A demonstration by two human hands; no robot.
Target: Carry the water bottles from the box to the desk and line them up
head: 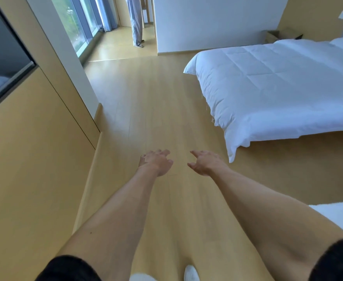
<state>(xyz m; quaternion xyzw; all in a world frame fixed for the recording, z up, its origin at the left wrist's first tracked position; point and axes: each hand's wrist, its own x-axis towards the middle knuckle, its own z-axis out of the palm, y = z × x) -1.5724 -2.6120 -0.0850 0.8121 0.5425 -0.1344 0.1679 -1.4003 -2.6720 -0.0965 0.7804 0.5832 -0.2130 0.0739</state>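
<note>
Both my arms stretch forward over a bare wooden floor (156, 102). My left hand (156, 162) is empty, its fingers loosely spread and slightly bent. My right hand (206, 162) is empty too, palm turned inward with relaxed fingers. No water bottle and no desk are in view. A cardboard box (276, 35) sits far off at the back right, beyond the bed; its contents are hidden.
A bed with a white duvet (278, 88) fills the right side. A wood-panelled wall (34, 159) runs along the left, with a dark glass panel (2, 57). Another person (136, 23) stands by the windows at the far end. Open floor lies between wall and bed.
</note>
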